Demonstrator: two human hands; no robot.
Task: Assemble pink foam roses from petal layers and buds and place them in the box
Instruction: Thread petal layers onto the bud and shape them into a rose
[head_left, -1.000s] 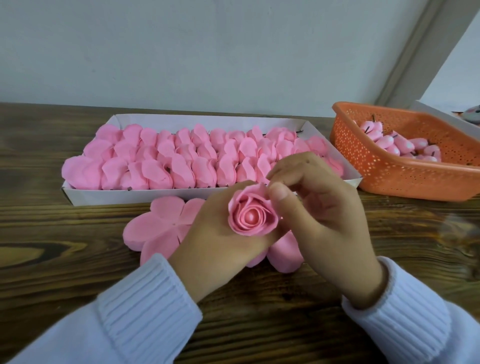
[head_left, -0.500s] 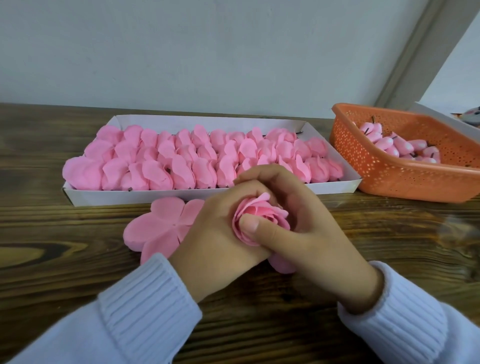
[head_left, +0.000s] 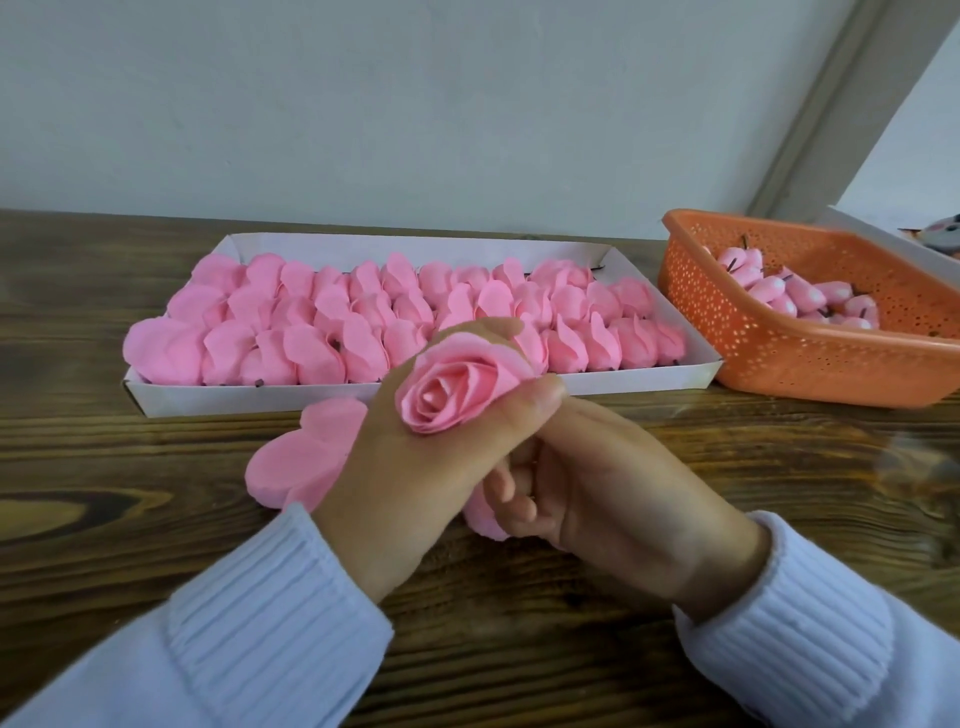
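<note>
Pink foam rose (head_left: 457, 389) sits pinched between thumb and fingers (head_left: 485, 328) of the left hand (head_left: 405, 467); right hand (head_left: 613, 493) curls beneath, grip unclear.

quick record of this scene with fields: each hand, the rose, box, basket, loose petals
left hand: grips the rose between thumb and fingers, above the table
right hand: under the rose, fingers curled; what they hold is hidden
rose: pink, petals wrapped round the centre, facing the camera
box: white, nearly filled with rows of packed roses
basket: orange, right of the box, holds buds
petal layers: flat on the table, partly behind the left hand
</note>
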